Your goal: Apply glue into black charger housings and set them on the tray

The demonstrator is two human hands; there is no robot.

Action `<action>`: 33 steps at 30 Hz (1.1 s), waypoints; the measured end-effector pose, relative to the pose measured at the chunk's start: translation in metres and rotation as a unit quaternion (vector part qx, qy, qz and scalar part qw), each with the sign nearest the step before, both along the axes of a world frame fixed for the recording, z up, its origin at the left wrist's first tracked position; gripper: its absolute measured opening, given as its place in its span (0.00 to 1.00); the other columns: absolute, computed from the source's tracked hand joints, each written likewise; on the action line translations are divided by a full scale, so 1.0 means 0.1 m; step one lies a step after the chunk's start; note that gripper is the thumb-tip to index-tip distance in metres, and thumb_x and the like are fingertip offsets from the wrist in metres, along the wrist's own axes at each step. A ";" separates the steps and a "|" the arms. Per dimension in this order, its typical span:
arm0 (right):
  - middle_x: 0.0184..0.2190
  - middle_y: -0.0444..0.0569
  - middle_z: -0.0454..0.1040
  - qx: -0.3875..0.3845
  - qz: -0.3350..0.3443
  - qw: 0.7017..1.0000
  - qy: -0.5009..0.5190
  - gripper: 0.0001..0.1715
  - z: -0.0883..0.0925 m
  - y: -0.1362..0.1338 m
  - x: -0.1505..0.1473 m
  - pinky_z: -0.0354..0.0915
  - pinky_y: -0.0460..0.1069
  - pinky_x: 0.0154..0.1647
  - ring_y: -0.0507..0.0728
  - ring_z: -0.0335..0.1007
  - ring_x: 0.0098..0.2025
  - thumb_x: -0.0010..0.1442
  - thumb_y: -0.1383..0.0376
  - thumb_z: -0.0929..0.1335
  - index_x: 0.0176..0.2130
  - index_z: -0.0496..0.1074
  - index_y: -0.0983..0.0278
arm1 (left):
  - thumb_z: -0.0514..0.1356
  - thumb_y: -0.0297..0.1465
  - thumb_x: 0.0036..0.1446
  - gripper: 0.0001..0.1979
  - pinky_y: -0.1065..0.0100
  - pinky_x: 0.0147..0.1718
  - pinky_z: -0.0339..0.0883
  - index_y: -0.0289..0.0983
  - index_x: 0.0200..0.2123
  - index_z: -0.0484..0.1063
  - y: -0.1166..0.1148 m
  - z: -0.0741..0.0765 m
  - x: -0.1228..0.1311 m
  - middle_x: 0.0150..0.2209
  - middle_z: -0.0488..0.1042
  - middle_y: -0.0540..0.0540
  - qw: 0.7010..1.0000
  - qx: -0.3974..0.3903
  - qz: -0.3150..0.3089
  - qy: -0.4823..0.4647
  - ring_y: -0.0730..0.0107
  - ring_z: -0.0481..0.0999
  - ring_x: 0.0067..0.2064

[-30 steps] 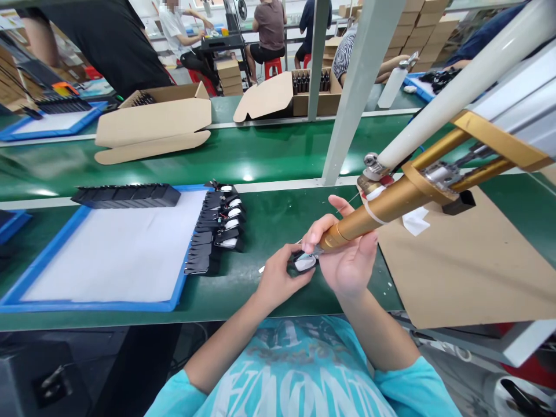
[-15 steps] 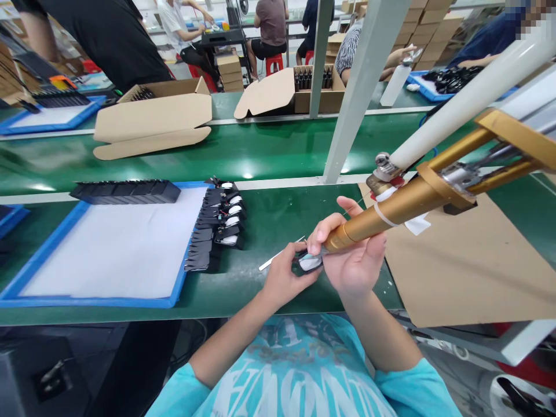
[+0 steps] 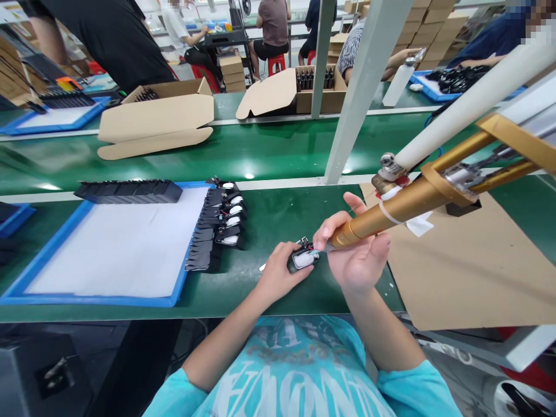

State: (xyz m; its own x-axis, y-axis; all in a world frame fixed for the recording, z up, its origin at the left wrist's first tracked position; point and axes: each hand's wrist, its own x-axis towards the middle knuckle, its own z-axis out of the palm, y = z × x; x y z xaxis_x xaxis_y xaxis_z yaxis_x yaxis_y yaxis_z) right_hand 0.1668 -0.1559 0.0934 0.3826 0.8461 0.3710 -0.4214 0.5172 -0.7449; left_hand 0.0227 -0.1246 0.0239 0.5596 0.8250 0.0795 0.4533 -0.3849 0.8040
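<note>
My left hand lies on the green bench with its fingers closed round a small black housing that has a white part and thin wires inside. My right hand supports a long gold-coloured glue gun near its front end, palm up, fingers curled over the barrel. The gun slants down from the upper right, and its tip is close to the housing's right end; contact there is hard to make out. A thin metal strip lies partly hidden behind my left hand.
Left of my hands, a blue-rimmed tray has black housings along its back and more housings at its right edge. Cardboard covers the bench at right. A grey post rises behind; open boxes and people stand beyond.
My left hand and the housing have shifted slightly left, away from the gun's tip, and more of the housing shows. The right hand keeps its hold on the gun.
</note>
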 end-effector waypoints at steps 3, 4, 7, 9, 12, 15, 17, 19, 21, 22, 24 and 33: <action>0.28 0.43 0.70 -0.005 -0.006 1.000 -0.016 0.31 -0.03 0.06 0.11 0.64 0.51 0.28 0.54 0.66 0.24 0.61 0.41 0.61 0.54 0.65 0.56 | 0.66 0.32 0.52 0.15 0.62 0.42 0.69 0.39 0.44 0.70 0.04 -0.07 -0.07 0.40 0.74 0.47 0.999 -0.010 -0.019 0.050 0.61 0.74 0.43; 0.28 0.43 0.70 -0.009 -0.010 1.000 -0.022 0.30 -0.04 0.08 0.15 0.64 0.51 0.28 0.53 0.65 0.24 0.61 0.41 0.61 0.53 0.65 0.56 | 0.66 0.33 0.52 0.16 0.61 0.43 0.69 0.40 0.45 0.70 0.05 -0.07 -0.10 0.41 0.74 0.47 0.998 -0.024 -0.025 0.058 0.61 0.75 0.43; 0.29 0.43 0.69 -0.012 -0.022 0.999 -0.030 0.29 -0.07 0.16 0.26 0.63 0.51 0.29 0.53 0.65 0.24 0.62 0.42 0.60 0.53 0.65 0.57 | 0.67 0.36 0.52 0.23 0.56 0.50 0.68 0.40 0.51 0.68 0.10 -0.05 -0.12 0.49 0.74 0.43 0.994 -0.086 -0.051 0.047 0.58 0.74 0.50; 0.29 0.43 0.69 -0.013 -0.030 0.999 -0.027 0.28 -0.09 0.19 0.32 0.63 0.51 0.29 0.53 0.65 0.25 0.62 0.43 0.60 0.53 0.65 0.56 | 0.68 0.39 0.52 0.28 0.53 0.56 0.65 0.40 0.55 0.66 0.15 -0.04 -0.08 0.53 0.73 0.40 0.988 -0.141 -0.061 0.007 0.56 0.72 0.55; 0.30 0.43 0.69 -0.039 -0.037 0.999 -0.007 0.25 -0.09 0.18 0.37 0.63 0.51 0.32 0.53 0.64 0.27 0.62 0.44 0.61 0.51 0.67 0.53 | 0.65 0.37 0.56 0.23 0.51 0.58 0.63 0.39 0.54 0.67 0.21 -0.08 0.04 0.56 0.72 0.39 0.969 -0.221 -0.067 -0.087 0.57 0.71 0.58; 0.30 0.44 0.69 -0.049 -0.025 0.998 0.013 0.22 -0.05 0.11 0.38 0.61 0.51 0.33 0.53 0.63 0.28 0.62 0.47 0.61 0.51 0.67 0.51 | 0.60 0.32 0.59 0.12 0.56 0.52 0.70 0.38 0.47 0.71 0.20 -0.12 0.16 0.51 0.77 0.41 0.959 -0.232 -0.081 -0.140 0.61 0.76 0.52; 0.29 0.46 0.69 -0.057 -0.032 0.998 0.018 0.24 -0.03 0.07 0.39 0.60 0.54 0.30 0.56 0.61 0.27 0.60 0.47 0.62 0.52 0.69 0.52 | 0.59 0.29 0.58 0.08 0.60 0.46 0.72 0.37 0.42 0.71 0.16 -0.16 0.22 0.46 0.79 0.41 0.958 -0.227 -0.081 -0.156 0.63 0.79 0.47; 0.28 0.49 0.68 -0.104 -0.057 0.993 0.028 0.25 -0.06 0.05 0.41 0.60 0.56 0.28 0.59 0.61 0.26 0.57 0.47 0.63 0.51 0.70 0.51 | 0.60 0.25 0.54 0.09 0.64 0.43 0.72 0.36 0.40 0.69 0.14 -0.22 0.25 0.44 0.80 0.41 0.942 -0.261 -0.062 -0.199 0.65 0.79 0.44; 0.27 0.50 0.68 -0.130 -0.071 0.988 0.040 0.27 -0.11 0.07 0.45 0.60 0.57 0.26 0.61 0.61 0.26 0.55 0.45 0.63 0.51 0.69 0.50 | 0.59 0.23 0.50 0.11 0.65 0.42 0.70 0.36 0.39 0.69 0.14 -0.27 0.26 0.41 0.81 0.44 0.948 -0.237 -0.052 -0.206 0.66 0.78 0.41; 0.26 0.49 0.68 -0.136 -0.075 0.987 0.037 0.28 -0.14 0.09 0.46 0.61 0.57 0.26 0.61 0.61 0.25 0.54 0.43 0.63 0.50 0.69 0.50 | 0.59 0.22 0.48 0.12 0.65 0.41 0.69 0.37 0.38 0.69 0.14 -0.29 0.26 0.39 0.80 0.45 0.958 -0.207 -0.044 -0.194 0.66 0.78 0.39; 0.25 0.48 0.68 -0.140 -0.082 0.986 0.026 0.31 -0.19 0.13 0.50 0.62 0.56 0.25 0.60 0.62 0.24 0.51 0.40 0.64 0.49 0.69 0.51 | 0.59 0.22 0.44 0.14 0.65 0.41 0.67 0.38 0.36 0.70 0.15 -0.33 0.25 0.37 0.78 0.47 0.980 -0.123 -0.024 -0.156 0.66 0.75 0.38; 0.26 0.53 0.63 -0.209 -0.124 0.967 0.077 0.26 -0.07 0.16 0.42 0.53 0.66 0.29 0.64 0.56 0.26 0.50 0.40 0.58 0.41 0.73 0.43 | 0.58 0.22 0.37 0.19 0.63 0.42 0.63 0.40 0.36 0.70 0.27 -0.56 0.22 0.35 0.74 0.45 0.992 0.080 -0.068 -0.064 0.60 0.70 0.40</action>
